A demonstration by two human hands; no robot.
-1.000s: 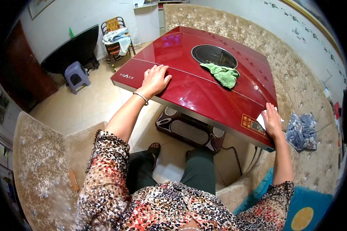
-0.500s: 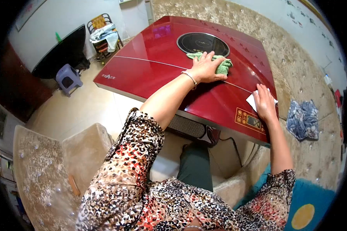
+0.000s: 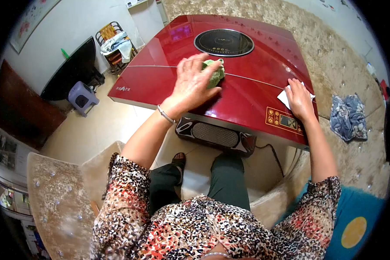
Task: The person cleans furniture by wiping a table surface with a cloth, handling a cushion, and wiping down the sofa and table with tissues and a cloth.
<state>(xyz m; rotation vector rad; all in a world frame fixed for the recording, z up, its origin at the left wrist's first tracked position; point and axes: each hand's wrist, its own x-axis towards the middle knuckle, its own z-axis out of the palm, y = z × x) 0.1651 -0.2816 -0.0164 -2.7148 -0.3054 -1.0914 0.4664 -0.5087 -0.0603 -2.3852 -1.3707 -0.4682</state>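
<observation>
A bunched green cloth (image 3: 216, 74) lies on the glossy red tabletop (image 3: 160, 86), just below the round black cooktop (image 3: 224, 42). My left hand (image 3: 194, 82), with a bracelet at its wrist, is bent around the cloth's left side, its thumb and forefinger against it. The palm hides part of the cloth. Near the right edge of the tabletop, my right hand (image 3: 300, 99) lies flat with its fingers stretched out, over a white paper (image 3: 284, 99). Below that hand is a gold-framed control panel (image 3: 284, 121).
Under the tabletop stands a dark patterned heater-like base (image 3: 214, 133) with a cable beside it. A beige sofa (image 3: 351, 73) curves round the right side, with a crumpled grey-blue cloth (image 3: 349, 117) on it. A purple stool (image 3: 82, 98) and a chair with clothes (image 3: 116, 45) are at the left.
My left hand has gone from the tabletop's left front onto the green cloth, then moved left with it, away from the cooktop. My right hand stays near the right edge.
</observation>
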